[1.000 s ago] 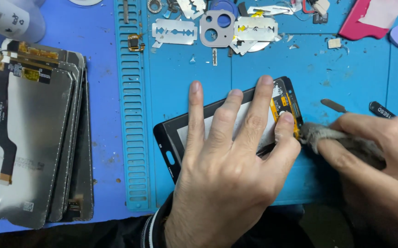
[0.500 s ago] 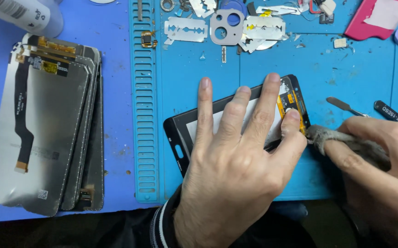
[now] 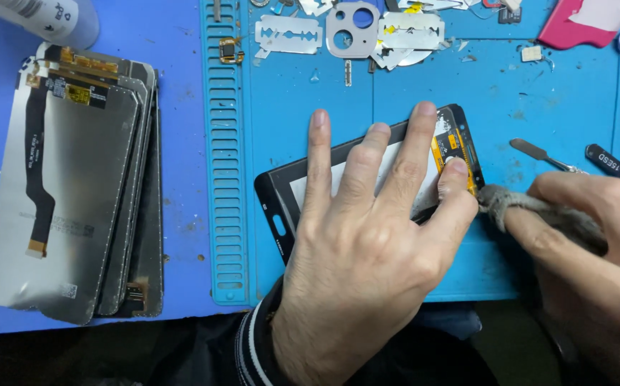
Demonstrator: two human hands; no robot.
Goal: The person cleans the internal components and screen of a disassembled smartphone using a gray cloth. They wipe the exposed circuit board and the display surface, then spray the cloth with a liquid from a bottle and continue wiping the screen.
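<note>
The left hand [image 3: 367, 250] presses flat on the phone screen [image 3: 288, 187] while the right hand [image 3: 596, 236], pinching a grey rag [image 3: 499, 200], best wipes gently at the edge just beside those fingertips.

We count two razor blades [image 3: 289, 33] [image 3: 411, 30], one grey camera frame [image 3: 353, 28] and one phone screen [image 3: 374, 171] under our two hands. At left we see one stack of display panels [image 3: 74, 186], about four. One spudger [image 3: 542, 155] lies at right.

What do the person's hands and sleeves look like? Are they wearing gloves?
No gloves: the left hand and the right hand are both bare, with short nails and no rings. A dark sleeve cuff with thin white stripes shows at the left wrist.
</note>
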